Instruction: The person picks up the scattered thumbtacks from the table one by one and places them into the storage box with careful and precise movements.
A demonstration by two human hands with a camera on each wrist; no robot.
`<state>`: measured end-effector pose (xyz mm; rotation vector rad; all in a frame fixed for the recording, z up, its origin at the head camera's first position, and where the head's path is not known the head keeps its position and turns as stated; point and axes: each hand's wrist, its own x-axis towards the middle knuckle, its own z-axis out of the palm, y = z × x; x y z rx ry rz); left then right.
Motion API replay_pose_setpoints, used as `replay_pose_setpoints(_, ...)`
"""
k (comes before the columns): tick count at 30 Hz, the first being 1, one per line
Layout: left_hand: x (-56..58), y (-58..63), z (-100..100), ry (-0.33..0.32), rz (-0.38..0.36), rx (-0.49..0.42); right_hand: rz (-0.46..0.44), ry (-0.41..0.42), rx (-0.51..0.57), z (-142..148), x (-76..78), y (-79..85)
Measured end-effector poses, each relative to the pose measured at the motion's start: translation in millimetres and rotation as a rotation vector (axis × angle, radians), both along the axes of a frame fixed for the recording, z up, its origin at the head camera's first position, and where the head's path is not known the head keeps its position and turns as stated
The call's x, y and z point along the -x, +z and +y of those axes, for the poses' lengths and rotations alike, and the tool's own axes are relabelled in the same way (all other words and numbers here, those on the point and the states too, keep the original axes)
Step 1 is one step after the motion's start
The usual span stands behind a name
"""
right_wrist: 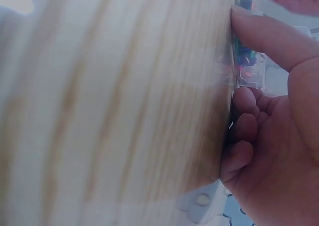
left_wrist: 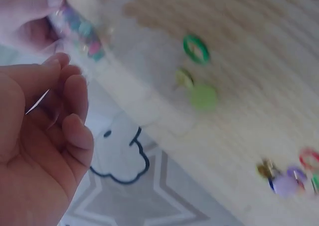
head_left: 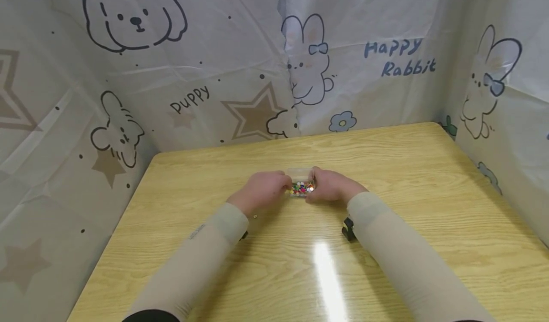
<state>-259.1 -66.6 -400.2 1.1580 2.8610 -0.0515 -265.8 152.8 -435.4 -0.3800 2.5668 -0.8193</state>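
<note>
A small clear plastic box [head_left: 302, 187] of colourful thumbtacks sits on the table with its clear lid [head_left: 300, 173] raised at the back. My right hand [head_left: 329, 185] grips the box at its right side, thumb [right_wrist: 264, 32] along the near edge and fingers behind. My left hand [head_left: 269, 187] is at the box's left end. Its thumb and fingers [left_wrist: 77, 131] are bent toward each other; whether something small is between the tips cannot be told. Loose thumbtacks lie near the left hand, among them a green one [left_wrist: 196, 49] and a light green one [left_wrist: 203, 97].
Another cluster of several thumbtacks [left_wrist: 285, 183] lies farther off in the left wrist view, some blurred. One small tack [head_left: 255, 216] shows beside the left wrist on the wooden table [head_left: 394, 165]. A printed cloth [head_left: 240, 41] hangs behind and along both sides.
</note>
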Motion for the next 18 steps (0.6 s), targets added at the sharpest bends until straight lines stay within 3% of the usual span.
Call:
replay_pose_setpoints(9,2.6,13.0,-47,0.092,-0.134,0.050,-0.015,-0.005,-0.020,0,-0.9,2.1)
replay_pose_setpoints(13,3.5,12.2,-56,0.122,-0.172,0.048,-0.020,-0.008,-0.013,0,-1.0,1.5)
replay_pose_setpoints(18,1.4,8.3,-61,0.117,-0.275,0.056,-0.020,-0.008,-0.011,-2,-0.8,-0.3)
